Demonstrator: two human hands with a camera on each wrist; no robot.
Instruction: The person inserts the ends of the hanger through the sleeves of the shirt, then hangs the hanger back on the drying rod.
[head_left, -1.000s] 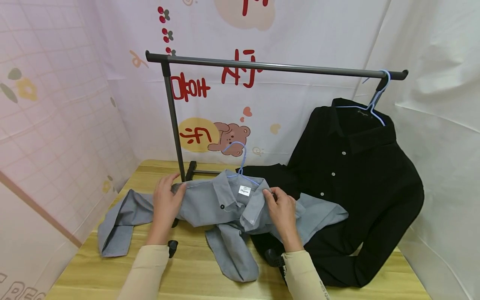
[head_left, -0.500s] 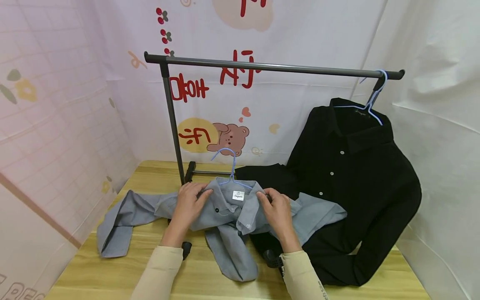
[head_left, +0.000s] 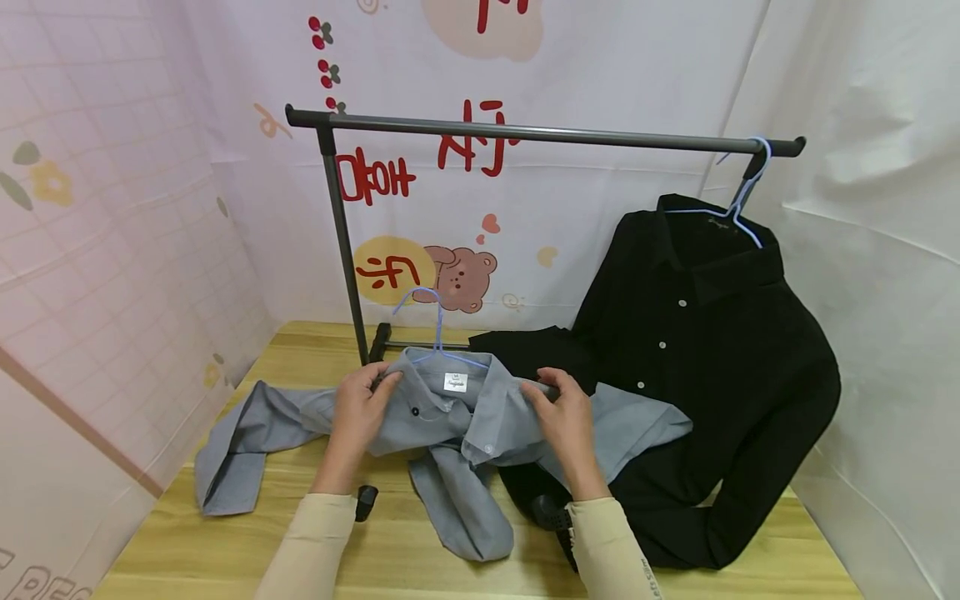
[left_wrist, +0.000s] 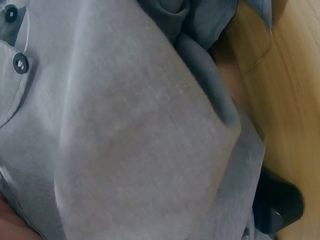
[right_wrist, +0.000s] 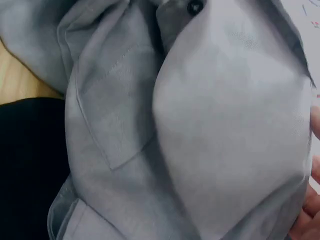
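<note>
A grey-blue button-up shirt [head_left: 513, 421] is held up by its shoulders just above the table, its collar toward the rack. My left hand [head_left: 357, 412] pinches the shoulder left of the collar, and my right hand [head_left: 566, 417] pinches the shoulder on the other side. A light-blue wire hanger [head_left: 438, 325] sits inside the shirt, its hook sticking up out of the neck and its arms mostly hidden by cloth. Grey cloth [left_wrist: 140, 130] with dark buttons fills the left wrist view. In the right wrist view, fingertips [right_wrist: 312, 205] press along the edge of the cloth.
A dark metal garment rack [head_left: 525, 132] stands on the wooden table [head_left: 390, 550]. From its right end hangs a black shirt [head_left: 735, 358] on a similar blue hanger, its lower part spread over the table. One grey sleeve [head_left: 240, 450] lies out to the left.
My left hand moved in from the shoulder toward the collar, then slightly back left. Collar and hanger shifted left, the hook tilting left. My right hand moved from the collar's edge out along the shoulder.
</note>
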